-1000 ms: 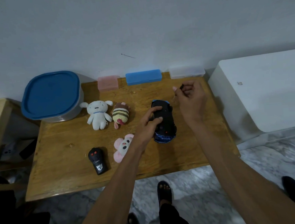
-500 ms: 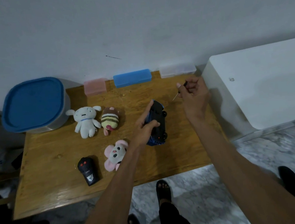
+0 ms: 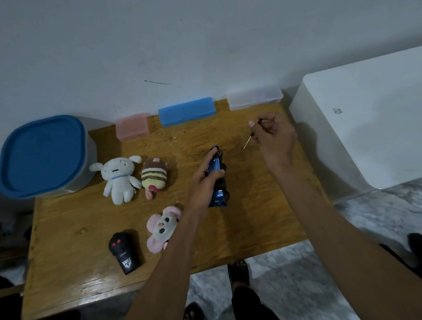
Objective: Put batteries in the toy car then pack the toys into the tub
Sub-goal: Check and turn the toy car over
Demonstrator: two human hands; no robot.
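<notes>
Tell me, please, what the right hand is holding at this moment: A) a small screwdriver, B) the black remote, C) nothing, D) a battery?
A: the right hand pinches a small screwdriver with its thin metal tip pointing down toward the table, while the left hand grips the toy car.

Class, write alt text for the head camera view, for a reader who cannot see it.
Over a wooden table, the left hand grips a blue toy car tipped on its side while the right hand pinches a small screwdriver. Three plush toys, a black remote and a blue-lidded tub sit left.
</notes>
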